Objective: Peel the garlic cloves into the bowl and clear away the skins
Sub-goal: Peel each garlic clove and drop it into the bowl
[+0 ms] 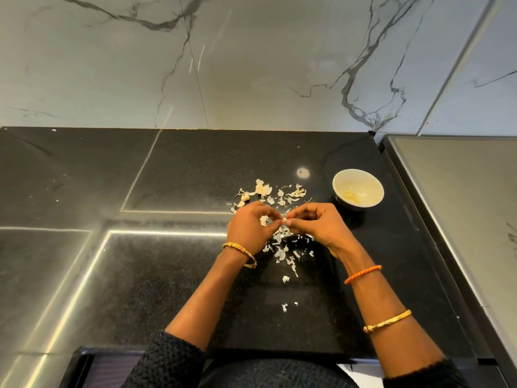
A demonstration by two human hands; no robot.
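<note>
2 hands meet over the black granite counter (173,169), the largest surface here, with open room to the left and toward the marble wall; a raised ledge bounds it on the right. The white bowl (358,189) sits just right of the work, peeled garlic inside. The left hand (249,228) and right hand (321,225) both pinch 1 small garlic clove (284,220) between fingertips, held above the counter. Papery skins (279,247) lie scattered beneath and behind, with a few unpeeled cloves (244,196) beyond. The clove should be firm but slippery once bare; the skins look featherlight and easily blown, so sweeping them together by palm seems wisest.
</note>
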